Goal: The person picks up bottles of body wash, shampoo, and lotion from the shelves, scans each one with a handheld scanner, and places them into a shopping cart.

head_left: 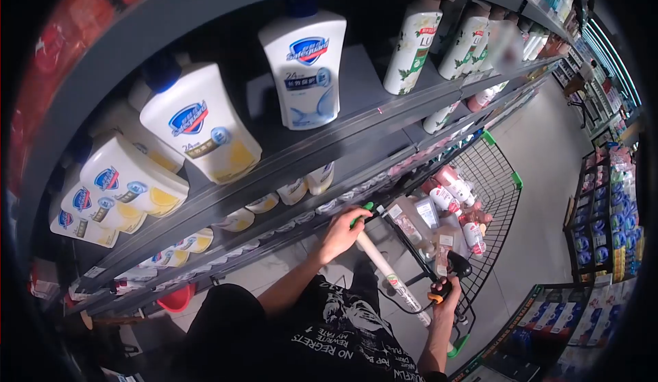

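- Far left, on a grey shelf: a row of white body-wash bottles with yellow labels, each marked with a blue shield and all leaning in the wide-angle view.
- Just to the right, one shelf up: a larger white bottle with a blue cap, and beside it a blue-label bottle standing upright.
- Below these, on a lower shelf: small pale bottles behind a strip of price tags.
- Lower centre: the left hand is clenched around the left end of the cart handle, a white bar with a green end cap touching the fingers.
- Bottom centre: the person's black T-shirt with white printing.
- Right of centre: the right hand is grasping a black and orange scanner, held at the handle's right end; a dark cable runs from it along the bar.
- Beyond the handle: the wire cart, with green corners, stands close against the shelving and holds pink-labelled bottles.
- Upper right shelf: tall white bottles with a flower print.
- Far right: the grey floor of the aisle, and well apart across it a rack of blue packages.
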### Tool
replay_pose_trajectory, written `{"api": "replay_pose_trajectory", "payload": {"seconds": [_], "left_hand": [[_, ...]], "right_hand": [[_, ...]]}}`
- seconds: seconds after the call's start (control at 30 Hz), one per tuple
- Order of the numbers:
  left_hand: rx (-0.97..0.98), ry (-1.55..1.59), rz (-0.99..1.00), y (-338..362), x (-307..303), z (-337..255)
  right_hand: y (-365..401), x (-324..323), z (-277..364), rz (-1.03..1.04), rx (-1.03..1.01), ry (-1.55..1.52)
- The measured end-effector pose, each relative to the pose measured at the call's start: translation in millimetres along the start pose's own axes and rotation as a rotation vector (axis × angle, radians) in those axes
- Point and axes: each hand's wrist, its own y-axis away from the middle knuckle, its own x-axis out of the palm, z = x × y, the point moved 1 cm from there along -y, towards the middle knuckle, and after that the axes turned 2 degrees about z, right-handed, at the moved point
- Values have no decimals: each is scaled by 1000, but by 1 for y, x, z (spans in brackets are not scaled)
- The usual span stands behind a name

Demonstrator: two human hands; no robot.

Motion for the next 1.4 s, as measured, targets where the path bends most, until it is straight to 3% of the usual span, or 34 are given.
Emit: {"api": "replay_pose_trajectory", "payload": {"seconds": [0.3, 0.4, 0.47, 0.67, 0.77, 0.87, 0.93, 1.0, 1.03, 1.13, 1.27, 1.4], "left_hand": [[63, -156, -360, 48, -73, 25], [188, -122, -511, 20, -90, 13], [108, -167, -559, 3, -95, -4], [254, -314, -642, -59, -69, -7], [-34, -355, -607, -96, -68, 2], [-60, 104, -678, -114, -68, 11], [10, 34, -689, -105, -61, 11], [20, -353, -775, -81, -47, -7], [208, -327, -793, -74, -41, -4], [491, -369, -660, -48, -25, 5], [511, -164, -585, -36, -34, 2], [592, -53, -538, -8, -54, -58]], "right_hand": [[49, 2, -59, -21, 9, -11], [67, 13, -68, 8, 7, -15], [72, 6, -82, 15, 21, -12], [109, 21, -96, -17, 26, 8], [122, 22, -108, -60, 40, -1], [139, 25, -116, -36, 30, -60], [150, 28, -118, -30, 19, -91], [155, 30, -116, -42, 38, -62], [157, 29, -117, -29, 44, -84], [158, 28, -122, -1, 32, -63], [154, 26, -124, -10, 23, -102], [159, 29, -126, -40, 9, -108]]}}
